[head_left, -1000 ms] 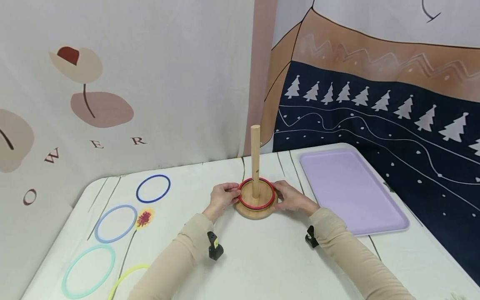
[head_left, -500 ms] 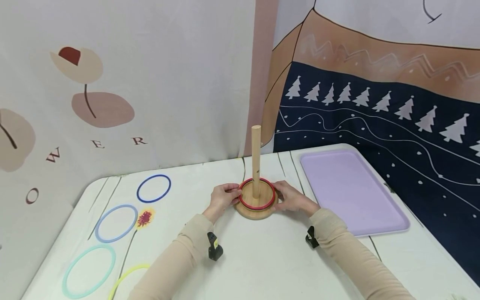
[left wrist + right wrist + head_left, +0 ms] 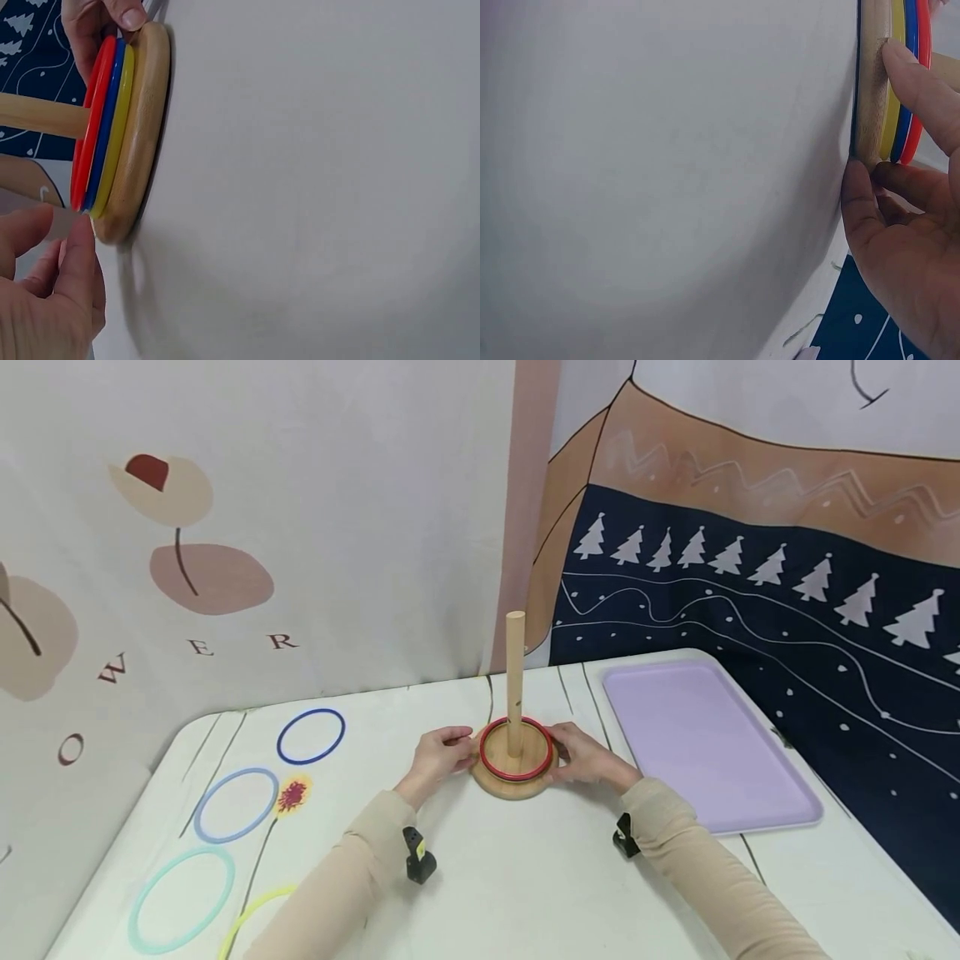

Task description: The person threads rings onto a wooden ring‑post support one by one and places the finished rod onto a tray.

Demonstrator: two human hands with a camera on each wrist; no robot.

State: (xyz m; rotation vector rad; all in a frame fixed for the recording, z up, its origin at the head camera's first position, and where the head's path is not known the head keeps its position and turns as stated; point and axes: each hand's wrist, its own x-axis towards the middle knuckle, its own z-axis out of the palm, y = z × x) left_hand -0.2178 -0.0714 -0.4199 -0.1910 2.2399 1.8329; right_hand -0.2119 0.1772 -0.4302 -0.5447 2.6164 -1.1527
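Note:
A wooden peg stand with a round base (image 3: 513,789) and an upright peg (image 3: 515,685) stands on the table. Red, blue and yellow rings lie stacked around the peg on the base; the red ring (image 3: 90,120) is on top, the blue ring (image 3: 107,124) below it, and the yellow ring (image 3: 117,131) lowest. My right hand (image 3: 588,756) grips the base's right edge, thumb on the rim and fingers on the far side. At the left, my left hand (image 3: 437,760) has its fingertips right by the rings' edge, thumb apart; whether they touch is unclear.
On the left lie a dark blue ring (image 3: 311,763), a light blue ring (image 3: 236,841), a turquoise ring (image 3: 135,902) and a yellow-green ring (image 3: 255,906), partly behind my left sleeve. A purple tray (image 3: 705,743) lies at the right. Printed cloth walls (image 3: 375,527) border the table (image 3: 517,885).
My left hand has let go at the rings' edge and drawn back slightly left. The right hand stays at the base. The view has shifted a little.

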